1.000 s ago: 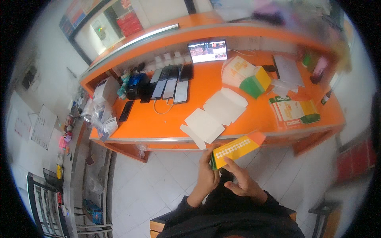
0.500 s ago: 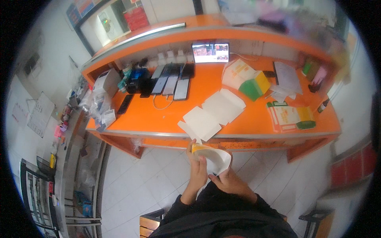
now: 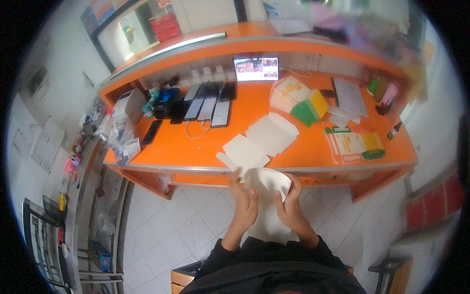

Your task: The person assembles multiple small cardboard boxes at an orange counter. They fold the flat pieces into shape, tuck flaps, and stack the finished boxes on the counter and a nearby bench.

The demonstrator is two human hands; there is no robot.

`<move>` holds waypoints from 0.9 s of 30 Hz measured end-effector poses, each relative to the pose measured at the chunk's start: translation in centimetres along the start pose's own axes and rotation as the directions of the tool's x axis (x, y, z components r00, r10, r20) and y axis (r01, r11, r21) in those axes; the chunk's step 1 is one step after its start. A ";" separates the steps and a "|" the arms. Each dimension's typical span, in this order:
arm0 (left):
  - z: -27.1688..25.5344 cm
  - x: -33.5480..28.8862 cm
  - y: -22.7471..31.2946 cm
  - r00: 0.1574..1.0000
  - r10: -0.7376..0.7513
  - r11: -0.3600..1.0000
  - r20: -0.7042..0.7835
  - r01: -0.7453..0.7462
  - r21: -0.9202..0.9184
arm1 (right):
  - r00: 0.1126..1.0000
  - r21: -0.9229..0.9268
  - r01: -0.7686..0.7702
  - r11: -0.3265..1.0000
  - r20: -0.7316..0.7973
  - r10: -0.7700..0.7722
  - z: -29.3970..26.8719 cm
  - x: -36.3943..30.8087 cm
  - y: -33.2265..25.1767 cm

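Observation:
An unfolded cardboard carton blank, pale on the side facing me, hangs in front of the desk's near edge and reaches down toward my lap. Its upper part curves. My right hand grips its right edge, thumb on the pale face and fingers behind. At the left edge is my left hand, thumb and fingers apart; its fingertips are smeared by motion. Just beyond, another flattened carton blank lies pale side up on the orange desk, its near flap reaching the front edge.
Printed cartons in white, green and yellow lie at the back, with another flat carton at right. Several phones with cables lie at left near a lit screen. A dark bottle stands at the right edge.
The carton blank, curled between both hands before, is now spread out lengthwise with its pale side showing. My hands have moved farther apart, the left one's fingers loosened.

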State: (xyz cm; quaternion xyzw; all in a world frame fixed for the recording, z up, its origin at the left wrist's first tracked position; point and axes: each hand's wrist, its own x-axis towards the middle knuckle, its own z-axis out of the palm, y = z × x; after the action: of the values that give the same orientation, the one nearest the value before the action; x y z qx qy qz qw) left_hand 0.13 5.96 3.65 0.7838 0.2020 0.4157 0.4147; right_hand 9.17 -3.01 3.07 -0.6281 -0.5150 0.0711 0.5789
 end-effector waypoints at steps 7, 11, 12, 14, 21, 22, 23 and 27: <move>0.8 0.5 1.7 0.990 -0.088 0.942 -0.109 0.047 -0.332 | 0.978 -0.355 0.173 0.919 0.174 -0.117 1.6 0.2 0.7; -0.3 1.2 1.1 0.974 -0.139 0.881 -0.178 0.040 -0.471 | 0.979 -0.145 -0.160 0.977 0.105 0.176 0.4 1.0 -1.9; 0.2 1.0 0.9 0.967 -0.068 0.914 -0.247 -0.038 -0.404 | 0.995 -0.106 -0.091 0.990 0.032 0.095 0.3 0.7 -1.6; 1.3 0.6 1.3 0.941 -0.014 0.928 -0.338 -0.113 -0.354 | 0.991 -0.041 0.057 0.998 -0.117 -0.062 0.5 0.2 -0.8; 3.4 -0.5 2.0 0.932 -0.068 0.805 -0.355 -0.159 -0.571 | 0.947 -0.114 0.141 0.983 -0.274 -0.168 -0.5 1.3 -2.2; 3.5 -0.5 2.1 0.937 -0.065 0.805 -0.343 -0.154 -0.573 | 0.947 -0.116 0.146 0.983 -0.271 -0.173 -0.6 1.5 -2.3; 3.4 -0.6 2.2 0.942 -0.062 0.805 -0.330 -0.148 -0.574 | 0.946 -0.117 0.151 0.982 -0.270 -0.178 -0.7 1.6 -2.5; 3.1 -0.9 1.9 0.955 -0.068 0.811 -0.287 -0.115 -0.573 | 0.959 -0.095 0.117 0.989 -0.247 -0.137 -1.2 2.0 -3.5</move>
State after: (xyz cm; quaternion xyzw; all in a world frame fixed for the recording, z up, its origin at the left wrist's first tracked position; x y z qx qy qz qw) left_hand 2.11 2.75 3.81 0.5501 0.1142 0.5745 0.5952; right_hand 8.90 -3.01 7.24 -0.6204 -0.4787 -0.0674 0.6176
